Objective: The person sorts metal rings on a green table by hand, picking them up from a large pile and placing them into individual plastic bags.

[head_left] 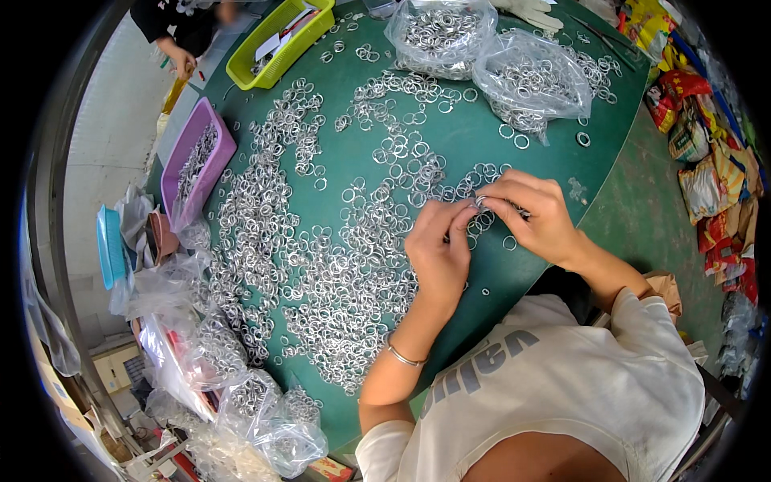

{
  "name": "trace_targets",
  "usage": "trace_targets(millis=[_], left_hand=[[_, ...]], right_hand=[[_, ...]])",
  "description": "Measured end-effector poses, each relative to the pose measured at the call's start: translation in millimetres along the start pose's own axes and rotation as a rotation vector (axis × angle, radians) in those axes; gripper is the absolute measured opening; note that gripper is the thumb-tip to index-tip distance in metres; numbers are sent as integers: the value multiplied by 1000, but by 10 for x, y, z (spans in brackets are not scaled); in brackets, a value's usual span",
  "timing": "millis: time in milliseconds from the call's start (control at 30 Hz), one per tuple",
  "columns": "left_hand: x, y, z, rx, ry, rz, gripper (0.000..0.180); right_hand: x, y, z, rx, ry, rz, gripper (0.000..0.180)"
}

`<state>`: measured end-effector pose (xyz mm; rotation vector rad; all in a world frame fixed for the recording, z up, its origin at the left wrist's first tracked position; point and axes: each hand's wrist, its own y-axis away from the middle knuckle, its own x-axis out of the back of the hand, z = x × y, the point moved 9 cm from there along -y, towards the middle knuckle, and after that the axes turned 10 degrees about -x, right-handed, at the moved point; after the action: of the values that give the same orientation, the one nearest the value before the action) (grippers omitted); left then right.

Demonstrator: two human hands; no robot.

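Over the near right part of the green table, my left hand (438, 247) and my right hand (540, 215) meet with fingertips pinched together. Between them is a small silver metal ring (479, 202), mostly covered by the fingers. More of these rings lie loose around and behind my hands. A large pile of silver rings (345, 309) spreads to the left of my left forearm, which wears a bangle (404, 353). One single ring (509, 243) lies just below my right hand.
Clear bags of rings (534, 80) stand at the far side. A green basket (281, 44) and a purple bin (197, 165) sit along the left edge, above plastic bags (281, 426). Another person's hand (181, 61) shows far left. Colourful packages (707, 189) lie right of the table.
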<state>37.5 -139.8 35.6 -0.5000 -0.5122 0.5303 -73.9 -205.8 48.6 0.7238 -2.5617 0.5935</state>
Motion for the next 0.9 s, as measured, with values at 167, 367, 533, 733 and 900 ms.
trace_targets(millis=[167,367,533,733,900], left_hand=[[-3,44,-81,102,-36,-46,4],[-178,302,-464,629,466,-25,11],[-176,494,-808,854,633,94,16],[-117,400,-787,725,460,29,17],[-43,389,-816,703,367,15,15]], right_hand=[[-30,-3,31,-5,-47,-24,8],[-89,-29,89,-52,-145,-120,7],[56,-51,-20,-33,-245,-73,7],[-130,-171,470,-261,-237,-147,9],[-446,-9,924,-820,-786,-344,16]])
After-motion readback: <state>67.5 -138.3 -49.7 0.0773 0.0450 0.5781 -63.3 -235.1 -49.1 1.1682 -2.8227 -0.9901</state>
